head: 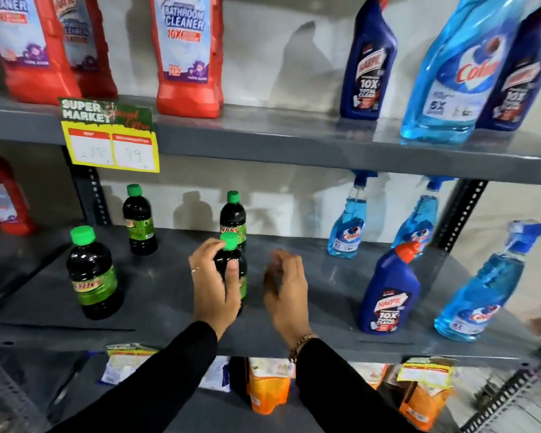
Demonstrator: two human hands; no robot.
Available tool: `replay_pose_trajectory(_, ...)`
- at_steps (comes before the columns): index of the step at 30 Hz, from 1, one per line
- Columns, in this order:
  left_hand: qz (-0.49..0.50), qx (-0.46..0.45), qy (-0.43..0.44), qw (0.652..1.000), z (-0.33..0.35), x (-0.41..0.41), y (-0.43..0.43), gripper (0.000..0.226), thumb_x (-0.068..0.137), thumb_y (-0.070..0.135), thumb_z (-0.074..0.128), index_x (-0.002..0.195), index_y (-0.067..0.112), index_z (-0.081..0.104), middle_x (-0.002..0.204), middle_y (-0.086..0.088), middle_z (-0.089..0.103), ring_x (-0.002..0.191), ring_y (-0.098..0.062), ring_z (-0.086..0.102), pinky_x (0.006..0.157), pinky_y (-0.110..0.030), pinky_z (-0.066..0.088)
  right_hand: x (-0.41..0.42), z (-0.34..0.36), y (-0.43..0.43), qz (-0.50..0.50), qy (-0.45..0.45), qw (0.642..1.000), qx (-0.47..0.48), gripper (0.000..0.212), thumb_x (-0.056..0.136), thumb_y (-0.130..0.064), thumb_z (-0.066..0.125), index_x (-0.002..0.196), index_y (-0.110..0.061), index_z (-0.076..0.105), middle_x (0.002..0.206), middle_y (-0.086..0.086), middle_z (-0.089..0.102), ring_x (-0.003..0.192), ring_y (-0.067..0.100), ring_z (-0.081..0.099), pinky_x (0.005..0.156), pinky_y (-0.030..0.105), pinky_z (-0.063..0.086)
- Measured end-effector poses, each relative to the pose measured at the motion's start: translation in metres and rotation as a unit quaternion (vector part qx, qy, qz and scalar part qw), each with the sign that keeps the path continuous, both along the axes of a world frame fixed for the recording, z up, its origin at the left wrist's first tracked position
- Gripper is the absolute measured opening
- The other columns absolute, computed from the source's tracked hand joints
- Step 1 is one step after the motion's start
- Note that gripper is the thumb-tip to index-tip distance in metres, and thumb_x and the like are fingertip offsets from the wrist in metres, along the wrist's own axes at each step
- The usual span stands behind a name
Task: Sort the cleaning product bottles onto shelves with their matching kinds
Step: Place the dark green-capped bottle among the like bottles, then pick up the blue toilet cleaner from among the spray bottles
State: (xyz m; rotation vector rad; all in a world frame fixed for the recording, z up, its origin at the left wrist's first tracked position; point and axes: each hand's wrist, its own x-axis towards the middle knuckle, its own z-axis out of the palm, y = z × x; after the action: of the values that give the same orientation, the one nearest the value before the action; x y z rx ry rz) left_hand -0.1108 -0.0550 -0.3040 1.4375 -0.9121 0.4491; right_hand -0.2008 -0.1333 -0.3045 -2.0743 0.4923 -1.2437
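Note:
My left hand (214,285) is wrapped around a dark bottle with a green cap (231,264), standing on the grey middle shelf (169,295). My right hand (286,285) hovers just right of it, blurred, fingers loosely curled and holding nothing. Three more dark green-capped bottles stand there: one behind the held one (233,217), one at the back (139,220), one front left (91,273). A blue toilet-cleaner bottle with an orange cap (388,289) stands among blue spray bottles (345,226) (481,285) on the right.
The upper shelf (263,132) carries red bathroom-cleaner bottles (188,54) on the left, blue toilet cleaners (369,64) and a large blue refill bottle (450,76) on the right. A yellow price tag (110,139) hangs from its edge. Orange pouches (267,389) lie on the lower shelf.

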Motion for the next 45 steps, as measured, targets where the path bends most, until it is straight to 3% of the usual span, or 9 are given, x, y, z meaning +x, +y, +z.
replay_pose_trajectory(4, -0.058, -0.156, -0.214, 0.963, 0.098, -0.048, -0.018, 0.026, 0.095, 0.039, 0.03, 0.105, 0.019, 0.043, 0.105, -0.004, 0.046, 0.102, -0.025, 0.047, 0.094, -0.029, 0.038, -0.049, 0.094, -0.017, -0.074, -0.183, 0.954, -0.227, 0.014, 0.09, -0.016, 0.048, 0.103, -0.011, 0.051, 0.099, -0.003, 0.051, 0.087, 0.013, 0.053, 0.084, 0.007, 0.038)
replay_pose_trajectory(8, -0.118, -0.186, -0.237, 0.946, 0.209, -0.095, -0.046, 0.025, 0.093, 0.027, 0.04, 0.106, 0.008, 0.051, 0.101, 0.0, 0.056, 0.097, -0.015, 0.053, 0.089, -0.026, 0.041, -0.101, 0.187, -0.054, -0.204, -0.306, 0.868, -0.334, 0.018, 0.086, -0.008, 0.051, 0.104, -0.005, 0.053, 0.094, 0.018, 0.063, 0.088, 0.022, 0.051, 0.085, 0.019, 0.04)
replay_pose_trajectory(10, -0.135, -0.133, -0.226, 0.955, 0.252, -0.112, -0.069, 0.028, 0.09, 0.025, 0.044, 0.11, 0.008, 0.053, 0.105, -0.001, 0.057, 0.099, -0.015, 0.054, 0.09, -0.021, 0.04, -0.116, 0.225, -0.077, -0.269, -0.285, 0.869, -0.303, 0.027, 0.086, -0.012, 0.052, 0.111, -0.001, 0.052, 0.107, 0.024, 0.06, 0.102, 0.025, 0.047, 0.092, 0.026, 0.037)
replay_pose_trajectory(13, -0.2, 0.022, -0.147, 0.968, 0.296, -0.122, -0.12, 0.052, 0.083, 0.032, 0.045, 0.13, 0.01, 0.041, 0.126, -0.014, 0.055, 0.116, -0.024, 0.051, 0.105, -0.032, 0.037, -0.13, 0.264, -0.106, -0.244, -0.142, 0.95, -0.137, 0.051, 0.088, -0.02, 0.057, 0.13, 0.001, 0.037, 0.134, 0.023, 0.046, 0.125, 0.028, 0.038, 0.099, 0.027, 0.029)
replay_pose_trajectory(17, -0.259, 0.172, 0.007, 0.95, 0.312, -0.112, -0.164, 0.055, 0.08, 0.045, 0.052, 0.125, 0.014, 0.047, 0.128, -0.016, 0.058, 0.117, -0.032, 0.054, 0.103, -0.045, 0.042, -0.132, 0.278, -0.124, -0.109, -0.062, 0.991, 0.053, 0.039, 0.085, -0.014, 0.06, 0.119, -0.006, 0.044, 0.119, 0.017, 0.061, 0.097, 0.025, 0.058, 0.071, 0.02, 0.042)
replay_pose_trajectory(21, -0.263, 0.116, 0.015, 0.958, 0.307, -0.119, -0.159, 0.024, 0.089, 0.027, 0.051, 0.109, 0.02, 0.059, 0.112, -0.01, 0.068, 0.102, -0.027, 0.062, 0.095, -0.048, 0.049, -0.135, 0.274, -0.121, -0.114, -0.102, 0.988, 0.034, 0.036, 0.081, -0.014, 0.066, 0.114, -0.008, 0.051, 0.112, 0.014, 0.066, 0.094, 0.024, 0.062, 0.071, 0.025, 0.044)
replay_pose_trajectory(32, -0.258, -0.041, -0.078, 0.962, 0.235, -0.173, -0.055, 0.044, 0.089, 0.037, 0.051, 0.131, 0.024, 0.046, 0.126, 0.0, 0.061, 0.113, -0.012, 0.059, 0.098, -0.04, 0.049, -0.185, 0.202, -0.026, -0.062, -0.248, 0.963, -0.082, 0.048, 0.077, -0.027, 0.072, 0.108, -0.05, 0.043, 0.103, -0.023, 0.056, 0.098, -0.005, 0.059, 0.085, 0.011, 0.045)
replay_pose_trajectory(41, -0.196, 0.197, -0.04, 0.96, 0.056, -0.126, -0.023, 0.056, 0.083, 0.038, 0.06, 0.131, 0.015, 0.045, 0.125, 0.014, 0.042, 0.113, 0.018, 0.033, 0.089, 0.008, 0.026, -0.159, 0.015, -0.024, -0.07, -0.045, 0.995, 0.053, 0.057, 0.072, -0.039, 0.074, 0.121, -0.037, 0.045, 0.118, -0.008, 0.06, 0.111, 0.01, 0.057, 0.095, 0.028, 0.047)
replay_pose_trajectory(45, -0.183, 0.323, 0.026, 0.928, 0.01, -0.097, -0.039, 0.05, 0.087, 0.027, 0.058, 0.133, 0.012, 0.043, 0.136, 0.003, 0.047, 0.121, -0.004, 0.045, 0.098, -0.016, 0.038, -0.129, -0.043, -0.047, -0.055, 0.047, 0.987, 0.144, 0.064, 0.073, -0.041, 0.07, 0.129, -0.026, 0.043, 0.126, 0.003, 0.059, 0.115, 0.019, 0.057, 0.095, 0.047, 0.049)
